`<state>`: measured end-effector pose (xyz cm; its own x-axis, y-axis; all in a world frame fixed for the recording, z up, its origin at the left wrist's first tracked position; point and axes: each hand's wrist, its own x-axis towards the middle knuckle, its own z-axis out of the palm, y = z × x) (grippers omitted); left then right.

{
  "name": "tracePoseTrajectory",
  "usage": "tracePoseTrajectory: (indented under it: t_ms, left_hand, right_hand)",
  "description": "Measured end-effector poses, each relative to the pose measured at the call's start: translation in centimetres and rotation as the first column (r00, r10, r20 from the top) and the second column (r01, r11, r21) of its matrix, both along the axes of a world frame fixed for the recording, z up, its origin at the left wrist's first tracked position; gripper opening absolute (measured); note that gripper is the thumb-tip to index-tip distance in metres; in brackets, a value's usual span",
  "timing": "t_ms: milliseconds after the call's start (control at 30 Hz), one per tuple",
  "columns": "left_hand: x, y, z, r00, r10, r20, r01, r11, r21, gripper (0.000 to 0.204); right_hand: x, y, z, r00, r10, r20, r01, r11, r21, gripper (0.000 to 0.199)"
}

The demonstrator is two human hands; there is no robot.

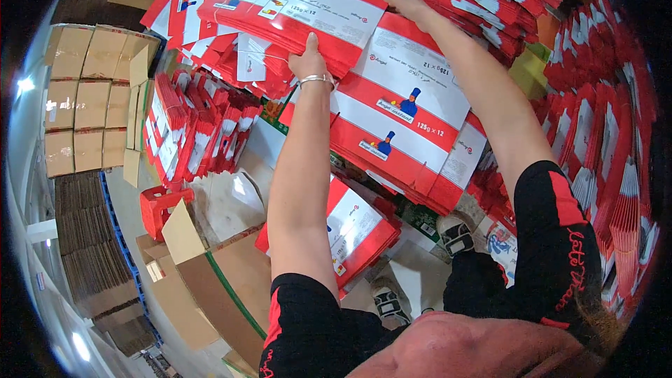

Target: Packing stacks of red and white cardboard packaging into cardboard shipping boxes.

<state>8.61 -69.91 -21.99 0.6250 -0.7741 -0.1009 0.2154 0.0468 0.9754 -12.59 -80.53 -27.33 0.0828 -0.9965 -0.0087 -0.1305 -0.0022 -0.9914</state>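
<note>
Black sleeves [563, 255] frame bare forearms [301, 189] stretched over a pile [414, 108] of flat red-and-white cartons. Just beyond its upper left, the left hand [309, 64] grasps the near edge of a stack [323, 19] of similar cartons, thumb on top, other fingers mostly hidden. The right hand [407, 5] bends its fingers at the stack's right corner; whether they grip cannot be told. Hands set apart this way probably keep the loose sheets even. Lying flat likely steadies the pile; what bears it is mostly covered. More bundles [199, 126] crowd the left, beside a pale floor [129, 199]. Brown boxes [91, 91] rise behind, near flattened cardboard [87, 238] on a blue pallet [124, 243].
</note>
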Motion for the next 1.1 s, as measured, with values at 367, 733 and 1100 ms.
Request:
tracePoseTrajectory:
  t_ms: [367,733,1100]
  left_hand:
    - [5.2,3.1,2.4,0.994,-0.106,0.010,0.106,0.972,-0.209,0.037]
    - [22.4,33.9,10.6,0.990,-0.055,0.127,0.045,0.996,0.078,0.065]
    - [21.6,57.0,-2.0,0.987,0.153,-0.056,-0.075,0.735,0.674,0.052]
  right_hand:
    - [-1.7,-4.1,-4.9,0.954,-0.059,-0.295,0.091,0.991,0.094,0.081]
    - [-4.0,-6.4,-5.0,0.918,-0.007,-0.397,0.034,0.997,0.062,0.115]
    - [-3.7,-12.8,-7.4,0.930,-0.020,-0.367,0.034,0.999,0.031,0.115]
